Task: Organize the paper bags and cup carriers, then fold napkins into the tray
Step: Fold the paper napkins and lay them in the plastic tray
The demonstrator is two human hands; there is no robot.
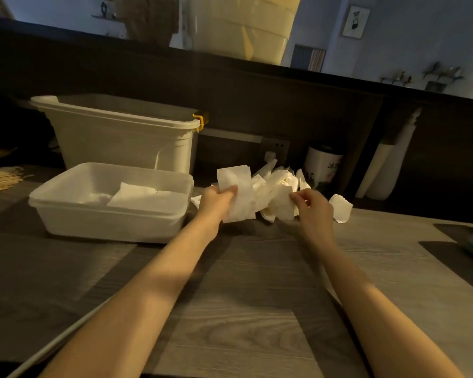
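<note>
Left hand [216, 199] pinches napkin [236, 197] — thumb over its left edge.

White napkin [236, 192] upright beside tray [107, 222]

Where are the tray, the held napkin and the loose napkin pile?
tray [107, 222], head view, front wall
held napkin [236, 177], head view, upper half
loose napkin pile [277, 184], head view, middle

1. Both bare forearms are reaching forward, side by side.
2. The left hand [216, 199] is gripping a napkin [236, 195], thumb curled across its front.
3. The right hand [313, 207] is pinching crumpled paper [280, 205] with curled fingertips.
</note>
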